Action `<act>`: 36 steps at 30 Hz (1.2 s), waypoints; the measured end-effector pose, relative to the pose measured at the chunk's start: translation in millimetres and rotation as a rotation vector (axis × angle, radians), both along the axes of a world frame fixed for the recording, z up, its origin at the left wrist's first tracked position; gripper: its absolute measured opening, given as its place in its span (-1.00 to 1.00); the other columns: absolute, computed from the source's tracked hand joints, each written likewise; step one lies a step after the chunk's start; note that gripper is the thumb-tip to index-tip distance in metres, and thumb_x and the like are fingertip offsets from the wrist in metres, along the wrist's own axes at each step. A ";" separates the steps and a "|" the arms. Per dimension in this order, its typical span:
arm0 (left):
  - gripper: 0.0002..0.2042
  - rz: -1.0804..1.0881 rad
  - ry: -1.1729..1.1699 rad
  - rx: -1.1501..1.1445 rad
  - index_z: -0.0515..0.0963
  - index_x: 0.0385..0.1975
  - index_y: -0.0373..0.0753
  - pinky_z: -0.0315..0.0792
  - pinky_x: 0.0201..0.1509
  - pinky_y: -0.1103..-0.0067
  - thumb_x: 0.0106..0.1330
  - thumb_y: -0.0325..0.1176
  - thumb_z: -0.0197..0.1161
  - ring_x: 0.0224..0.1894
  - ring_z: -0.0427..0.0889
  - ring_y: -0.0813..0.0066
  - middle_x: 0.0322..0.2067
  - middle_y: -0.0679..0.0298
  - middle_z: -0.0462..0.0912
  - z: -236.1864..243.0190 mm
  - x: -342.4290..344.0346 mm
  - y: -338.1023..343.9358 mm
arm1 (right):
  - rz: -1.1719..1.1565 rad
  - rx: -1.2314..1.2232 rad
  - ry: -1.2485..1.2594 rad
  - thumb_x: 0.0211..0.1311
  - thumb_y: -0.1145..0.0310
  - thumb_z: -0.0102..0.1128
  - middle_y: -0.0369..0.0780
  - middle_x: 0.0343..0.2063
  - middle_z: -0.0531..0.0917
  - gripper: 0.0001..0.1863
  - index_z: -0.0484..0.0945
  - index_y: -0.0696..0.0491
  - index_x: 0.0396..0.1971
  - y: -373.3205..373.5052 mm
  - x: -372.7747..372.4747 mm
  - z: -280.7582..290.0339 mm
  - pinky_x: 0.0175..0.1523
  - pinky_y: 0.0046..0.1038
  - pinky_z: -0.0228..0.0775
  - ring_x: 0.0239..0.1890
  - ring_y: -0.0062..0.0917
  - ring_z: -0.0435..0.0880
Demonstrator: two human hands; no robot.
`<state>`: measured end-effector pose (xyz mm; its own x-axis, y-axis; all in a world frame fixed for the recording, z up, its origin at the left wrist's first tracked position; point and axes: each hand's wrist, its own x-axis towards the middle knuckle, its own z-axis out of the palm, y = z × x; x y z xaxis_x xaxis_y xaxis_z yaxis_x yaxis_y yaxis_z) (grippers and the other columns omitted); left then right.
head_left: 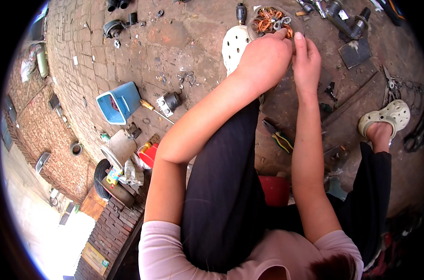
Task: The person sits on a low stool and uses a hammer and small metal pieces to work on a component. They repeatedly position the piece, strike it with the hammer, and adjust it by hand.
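My left hand (271, 53) reaches to the near rim of a round container (252, 31) that holds orange copper-wire coils (265, 19) and grey metal rings (281, 22). Its fingers are curled toward my right hand and mostly hidden behind its back. Close beside it, my right hand (308, 58) has its thumb up and its fingers bent in. Whatever is between the two hands is too small or too covered to make out. A white clog (234, 45) on my foot lies just left of the container.
Pliers (281, 139) with yellow-green handles lie on the ground below my hands. A dark flat plate (355, 52) and metal parts (356, 23) are at the upper right. To the left are a blue bin (119, 103), a screwdriver (147, 105) and a motor-like part (170, 102).
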<state>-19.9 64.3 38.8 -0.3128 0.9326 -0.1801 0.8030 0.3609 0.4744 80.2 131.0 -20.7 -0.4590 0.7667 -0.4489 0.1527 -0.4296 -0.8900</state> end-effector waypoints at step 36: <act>-0.84 0.089 -0.409 0.148 0.57 -0.29 -0.27 0.44 -0.37 0.53 0.13 -0.52 0.32 -0.47 0.52 0.32 -0.46 0.22 0.50 -16.1 20.8 -41.4 | -0.429 -0.136 0.014 0.38 0.33 0.11 -0.35 -0.55 0.51 -0.75 0.57 0.21 -0.14 35.8 69.2 23.1 -0.60 -0.73 -0.07 -0.69 -0.85 0.19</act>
<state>0.9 22.9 22.7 -0.3232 0.9304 -0.1727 0.5072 0.3244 0.7984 149.4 166.8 2.4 -0.1190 0.8233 -0.5550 -0.0767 -0.5649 -0.8216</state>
